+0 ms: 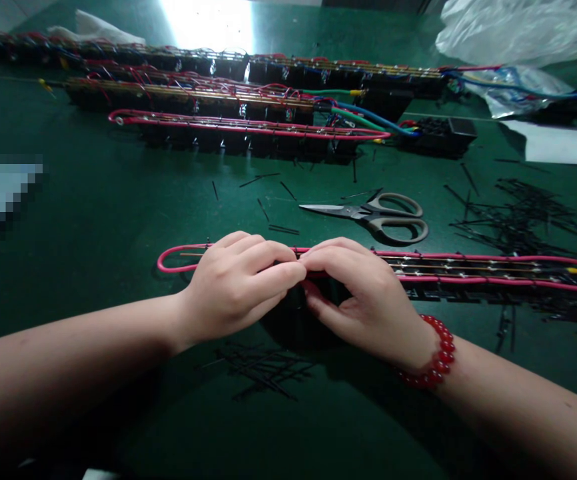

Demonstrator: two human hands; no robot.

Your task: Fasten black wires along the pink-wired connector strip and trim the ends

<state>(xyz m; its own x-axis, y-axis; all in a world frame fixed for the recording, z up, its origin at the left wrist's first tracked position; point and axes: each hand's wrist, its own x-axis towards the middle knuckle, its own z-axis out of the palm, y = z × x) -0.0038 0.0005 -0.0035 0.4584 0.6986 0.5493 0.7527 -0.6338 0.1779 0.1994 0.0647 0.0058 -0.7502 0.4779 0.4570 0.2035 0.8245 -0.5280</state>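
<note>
A long black strip with brass-coloured rods [461, 269] lies across the table, with a loop of pinkish-red cable [168, 269] along it and dark ties round the cable in places. My left hand [241, 283] is over the strip's left part, its fingers curled and closed. Against it, my right hand [358, 287] is closed in a pinch, fingertips meeting those of the left at the cable. Whatever the fingertips grip is hidden. Scissors [368, 215] lie beyond my right hand, blades pointing left.
Thin black ties, apparently cable ties, lie in a heap [523, 213] at right and a smaller pile [263, 373] in front of my hands. Several wired black strips [248, 130] span the back. Clear plastic bags [523, 33] and white paper [563, 143] are at right.
</note>
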